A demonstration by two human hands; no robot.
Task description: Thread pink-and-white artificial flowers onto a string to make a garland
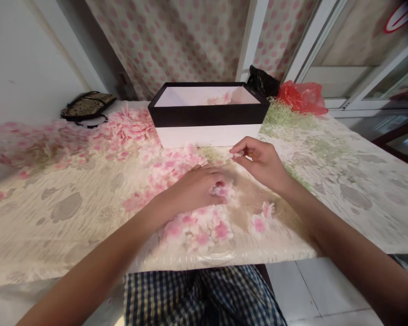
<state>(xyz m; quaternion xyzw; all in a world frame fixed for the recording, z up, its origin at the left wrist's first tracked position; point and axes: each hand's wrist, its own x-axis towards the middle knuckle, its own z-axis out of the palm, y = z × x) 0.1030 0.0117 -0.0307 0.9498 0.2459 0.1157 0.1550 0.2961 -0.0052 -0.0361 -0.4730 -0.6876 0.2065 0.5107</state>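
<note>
A pink-white blossom (220, 191) sits at frame centre, between the curled fingers and thumb of the left hand (199, 185); above and right, the right hand (261, 158) pinches a pale scrap (237, 155), probably petal, though blurred. Some blossoms (221, 98) show inside the one box (209, 117), upper centre; most seem left on the tabletop (88, 235), uncountable, with two stray blossoms (259, 223) lower right of centre. Upper right: two bags, one black (262, 81), one red (302, 96).

Room over blossoms (201, 231), box (209, 116) beyond
</note>
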